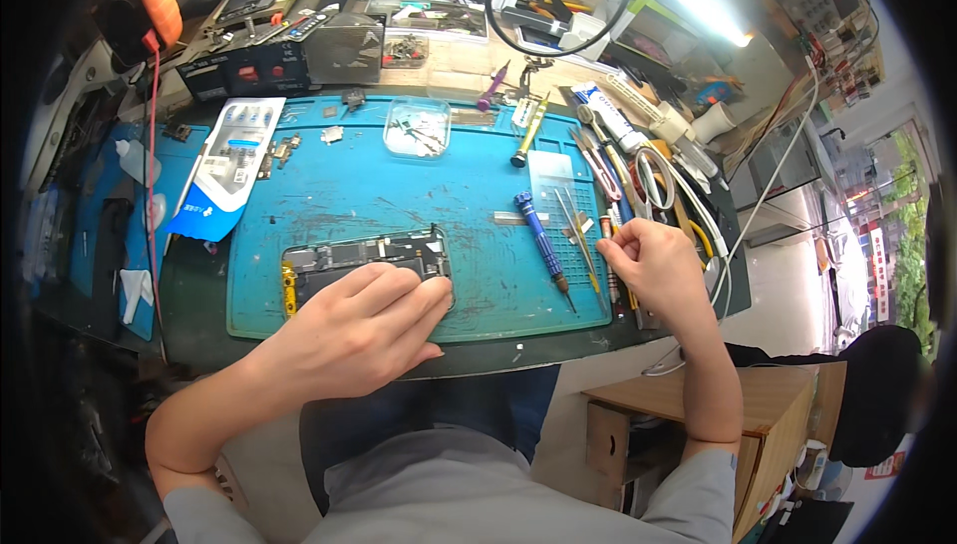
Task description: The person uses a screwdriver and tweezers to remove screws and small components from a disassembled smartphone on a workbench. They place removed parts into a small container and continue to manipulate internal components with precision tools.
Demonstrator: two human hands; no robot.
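An opened phone, its dark inner parts and a yellow strip at the left end bare, lies on the blue work mat. Over its near right part is my left hand, fingers bent and held together. The fingertips' undersides are hidden, so I cannot make out what they grip. To the right, my right hand pinches thumb and fingers at a slim reddish screwdriver by the mat's right edge. Just left of that hand lie thin tweezers and a blue screwdriver with a dark tip.
A clear square tray holds small parts at the mat's back. Near it lies a yellow-green screwdriver. A blue-and-white packet is at left. Several tools and white cables crowd the right side. A black ring hangs at the back.
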